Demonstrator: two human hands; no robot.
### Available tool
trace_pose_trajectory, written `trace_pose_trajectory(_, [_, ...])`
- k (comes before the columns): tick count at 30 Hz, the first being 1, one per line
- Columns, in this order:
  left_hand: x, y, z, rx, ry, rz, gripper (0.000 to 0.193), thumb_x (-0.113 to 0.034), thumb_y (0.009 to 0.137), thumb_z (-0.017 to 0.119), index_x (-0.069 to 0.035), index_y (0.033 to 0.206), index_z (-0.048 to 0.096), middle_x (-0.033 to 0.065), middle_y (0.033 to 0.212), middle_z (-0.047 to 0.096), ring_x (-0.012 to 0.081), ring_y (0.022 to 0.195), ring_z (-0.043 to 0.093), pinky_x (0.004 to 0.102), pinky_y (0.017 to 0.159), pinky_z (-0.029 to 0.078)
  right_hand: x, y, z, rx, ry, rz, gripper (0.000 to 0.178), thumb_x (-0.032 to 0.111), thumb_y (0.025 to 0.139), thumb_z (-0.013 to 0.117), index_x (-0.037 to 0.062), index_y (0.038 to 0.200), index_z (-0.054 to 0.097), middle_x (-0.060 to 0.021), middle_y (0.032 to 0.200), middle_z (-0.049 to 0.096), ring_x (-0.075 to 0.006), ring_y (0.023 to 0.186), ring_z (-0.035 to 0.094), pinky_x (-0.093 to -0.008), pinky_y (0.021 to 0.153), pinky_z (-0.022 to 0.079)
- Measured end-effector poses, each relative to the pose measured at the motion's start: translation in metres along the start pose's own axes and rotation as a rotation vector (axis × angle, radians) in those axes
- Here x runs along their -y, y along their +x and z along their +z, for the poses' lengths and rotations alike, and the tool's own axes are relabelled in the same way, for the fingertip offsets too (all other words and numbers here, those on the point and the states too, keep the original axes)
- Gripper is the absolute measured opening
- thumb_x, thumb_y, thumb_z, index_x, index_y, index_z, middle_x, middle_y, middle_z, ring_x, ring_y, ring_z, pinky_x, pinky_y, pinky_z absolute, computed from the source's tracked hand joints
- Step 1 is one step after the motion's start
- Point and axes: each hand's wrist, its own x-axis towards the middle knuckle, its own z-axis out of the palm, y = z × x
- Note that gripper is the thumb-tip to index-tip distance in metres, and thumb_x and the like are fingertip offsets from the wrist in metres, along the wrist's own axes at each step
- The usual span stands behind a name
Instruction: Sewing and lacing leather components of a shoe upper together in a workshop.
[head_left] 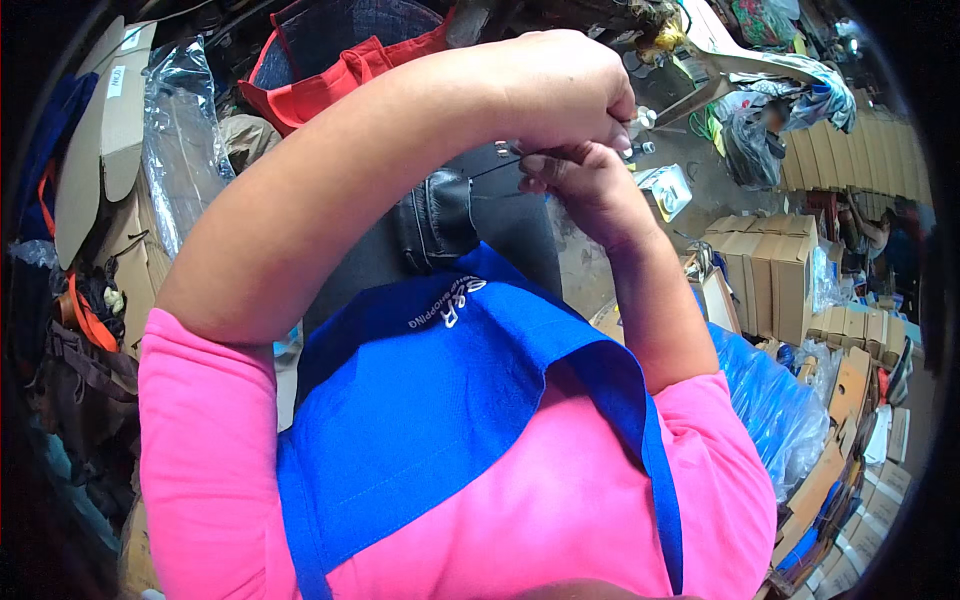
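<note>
My left arm reaches across from the left, and my left hand point(570, 88) is closed with its fingers curled down. What it holds, if anything, is hidden behind the fingers. Just below it, close to the left fingertips, my right hand point(592, 190) pinches thumb against finger on a thin black thread point(495, 168). That thread runs left toward a black leather-like piece point(448, 215) with stitched seams. The piece rests on a dark surface point(525, 235) above the blue apron point(430, 400) I wear; my left forearm partly covers it.
A red bag point(350, 68) with a dark lining stands beyond my left forearm. Clear plastic point(180, 140) and cardboard point(105, 150) are at the left. Cardboard boxes point(765, 270) and a blue plastic-wrapped bundle point(765, 400) lie to the right. Small bottles point(643, 120) stand past my hands.
</note>
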Motion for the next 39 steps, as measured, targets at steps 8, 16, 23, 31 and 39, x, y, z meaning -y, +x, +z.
trace_pose_trajectory(8, [0.058,-0.045,0.041,0.238,-0.784,-0.241,0.031,-0.027,0.092,0.063,0.001,0.103,0.066,0.0024,0.090,0.066,0.0111,0.085,0.060,0.0282,0.082,0.048,0.020,-0.009,-0.029,0.066,0.323,-0.051,0.022,0.013,0.088,0.067,-0.0007,0.105,0.063,-0.0066,0.097,0.065,-0.0149,0.083,0.061,-0.0301,0.079,0.050])
trace_pose_trajectory(16, [0.059,-0.080,0.052,0.080,-0.827,-0.314,0.021,-0.017,0.089,0.066,0.000,0.100,0.068,0.0021,0.089,0.068,0.0076,0.083,0.061,0.0239,0.079,0.049,0.017,-0.002,-0.012,-0.209,-0.560,-0.119,0.012,0.007,0.082,0.072,-0.0008,0.090,0.068,-0.0010,0.076,0.066,-0.0063,0.068,0.058,-0.0228,0.063,0.048])
trace_pose_trajectory(23, [0.042,-0.056,0.076,-0.468,-1.315,-0.301,0.026,-0.020,0.092,0.064,-0.002,0.111,0.067,0.0038,0.093,0.069,0.0107,0.084,0.064,0.0255,0.080,0.050,0.006,0.019,0.010,-0.263,0.006,-0.388,0.013,0.006,0.086,0.070,-0.0019,0.095,0.065,-0.0069,0.085,0.068,-0.0109,0.074,0.063,-0.0238,0.070,0.050])
trace_pose_trajectory(31, [0.051,-0.072,0.061,-0.712,-2.031,-0.303,0.014,-0.023,0.099,0.049,-0.010,0.096,0.053,0.0068,0.090,0.061,0.0245,0.087,0.063,0.0402,0.083,0.048,-0.050,-0.032,-0.004,-0.349,0.307,0.062,0.015,0.012,0.089,0.066,-0.0002,0.097,0.062,-0.0118,0.100,0.066,-0.0180,0.089,0.064,-0.0345,0.088,0.051])
trace_pose_trajectory(39, [0.028,-0.138,0.009,-0.574,-1.260,-0.245,0.015,-0.021,0.100,0.050,-0.006,0.101,0.053,-0.0012,0.068,0.047,0.0066,0.055,0.041,0.0205,0.050,0.033,-0.039,0.021,0.023,0.306,1.074,0.016,0.034,0.040,0.099,0.047,0.0109,0.085,0.057,-0.0044,0.074,0.057,-0.0241,0.084,0.058,-0.0428,0.089,0.045])
